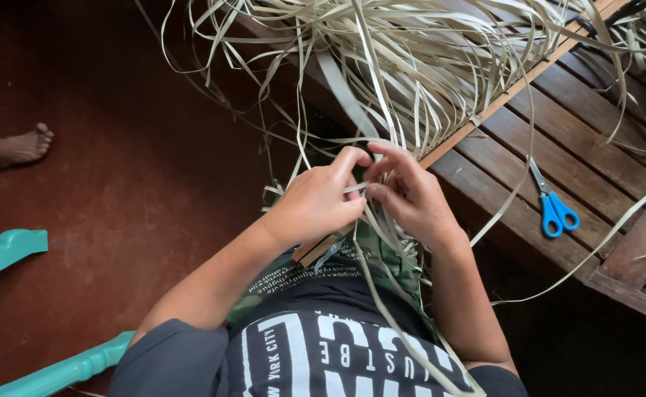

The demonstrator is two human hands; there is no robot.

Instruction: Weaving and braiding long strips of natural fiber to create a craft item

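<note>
Both hands meet just off the near edge of the brown slatted wooden bench (pixel 558 140), working pale flat dried-leaf strips (pixel 382 66). The left hand (pixel 316 202) is curled nearly closed, thumb and forefinger pinching one strip; the right hand (pixel 411 195) is half-curled, fingertips pressing on the same strip where it crosses others. It looks like the middle of a plaiting step: one strip being tucked across its neighbours (exact over-under order is hidden by the fingers). The next move probably calls for a firm pull to seat the strip, with the other hand keeping the crossing pinched.

The main heap of strips lies on the bench's far-left part, loose ends trailing off its near edge and down over the person's lap. A thin light wooden batten (pixel 499 103) runs diagonally across the bench through the heap. Blue-handled scissors (pixel 554 206) lie on the bench right of the hands, well apart. Left of the bench the dark red floor (pixel 102 198) gives room; a bare foot (pixel 22 145) and turquoise chair parts (pixel 7 250) sit far left.
</note>
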